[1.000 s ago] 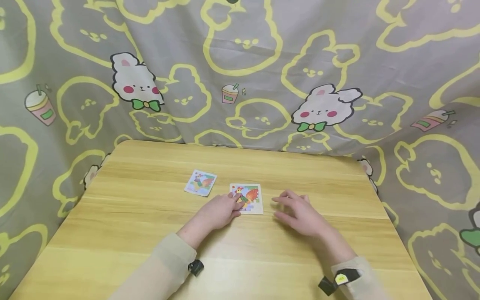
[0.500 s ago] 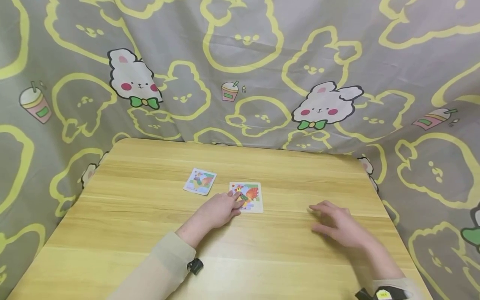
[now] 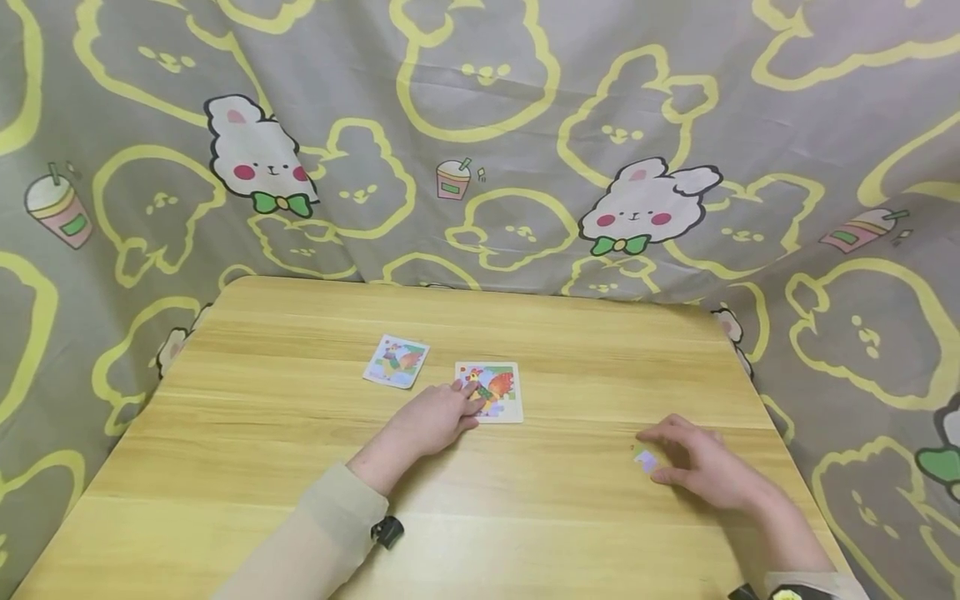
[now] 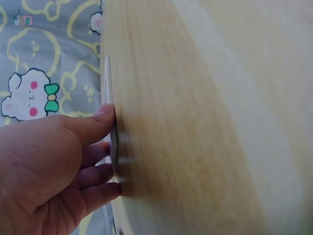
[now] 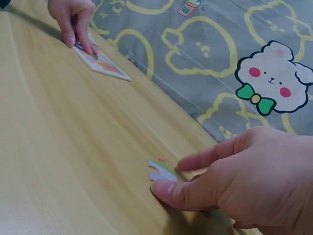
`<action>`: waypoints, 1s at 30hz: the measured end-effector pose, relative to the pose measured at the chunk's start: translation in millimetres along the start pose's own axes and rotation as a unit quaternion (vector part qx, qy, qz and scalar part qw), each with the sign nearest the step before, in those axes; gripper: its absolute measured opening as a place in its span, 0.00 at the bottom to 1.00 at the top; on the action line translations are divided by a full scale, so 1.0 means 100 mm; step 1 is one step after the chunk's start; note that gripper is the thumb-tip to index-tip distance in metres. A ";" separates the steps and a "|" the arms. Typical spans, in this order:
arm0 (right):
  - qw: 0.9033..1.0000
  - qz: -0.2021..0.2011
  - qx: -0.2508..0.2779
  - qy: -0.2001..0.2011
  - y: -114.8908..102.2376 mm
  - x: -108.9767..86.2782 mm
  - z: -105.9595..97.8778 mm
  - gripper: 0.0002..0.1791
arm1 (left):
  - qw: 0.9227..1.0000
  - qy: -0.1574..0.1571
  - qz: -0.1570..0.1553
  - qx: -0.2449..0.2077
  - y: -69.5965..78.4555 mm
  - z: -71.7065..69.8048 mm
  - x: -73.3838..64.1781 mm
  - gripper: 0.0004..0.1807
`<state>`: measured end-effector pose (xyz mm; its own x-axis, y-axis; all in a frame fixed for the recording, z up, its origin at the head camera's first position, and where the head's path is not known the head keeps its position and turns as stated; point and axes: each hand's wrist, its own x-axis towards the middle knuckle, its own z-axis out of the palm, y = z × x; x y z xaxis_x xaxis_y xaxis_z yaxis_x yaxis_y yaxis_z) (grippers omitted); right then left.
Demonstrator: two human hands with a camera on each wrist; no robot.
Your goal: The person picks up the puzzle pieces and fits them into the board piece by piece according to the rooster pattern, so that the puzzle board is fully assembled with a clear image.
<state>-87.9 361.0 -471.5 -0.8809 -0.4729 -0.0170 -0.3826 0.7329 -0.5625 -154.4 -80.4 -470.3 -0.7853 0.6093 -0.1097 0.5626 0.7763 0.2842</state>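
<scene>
A square rooster jigsaw puzzle [image 3: 506, 392] in a white-bordered tray lies near the middle of the table. The fingers of my left hand [image 3: 433, 417] press on its left part, with the thumb at the near edge; they hide some of the picture. In the left wrist view the tray [image 4: 108, 81] is seen edge-on past the thumb. Further right, low over the table, my right hand [image 3: 705, 467] pinches a small puzzle piece [image 5: 161, 170], green and pale lilac, between thumb and index finger. The remaining right fingers are mostly hidden behind the hand.
A picture card [image 3: 396, 361] with the same rooster lies left of the puzzle. The wooden table [image 3: 525, 517] meets a grey curtain [image 3: 510, 142] with yellow outlines and rabbit faces at its back and sides.
My right hand has moved away from the puzzle to the right and slightly nearer, and the small piece now shows between its fingers. My left hand has stayed on the puzzle.
</scene>
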 end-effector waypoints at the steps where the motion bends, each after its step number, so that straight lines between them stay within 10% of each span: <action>1: 1.000 -0.001 -0.001 0.000 0.00 0.00 0.01 0.28 | 1.000 0.003 0.003 0.000 0.00 0.00 0.00 0.22; 30: 0.995 -0.015 0.013 0.094 -0.04 0.13 0.34 0.19 | 1.000 0.018 0.006 -0.014 -0.04 0.03 0.00 0.23</action>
<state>-88.5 335.4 -497.3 -0.9063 -0.3938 0.1536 -0.4052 0.7056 -0.5813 -156.0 -82.4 -474.3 -0.7872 0.6126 -0.0714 0.5656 0.7633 0.3122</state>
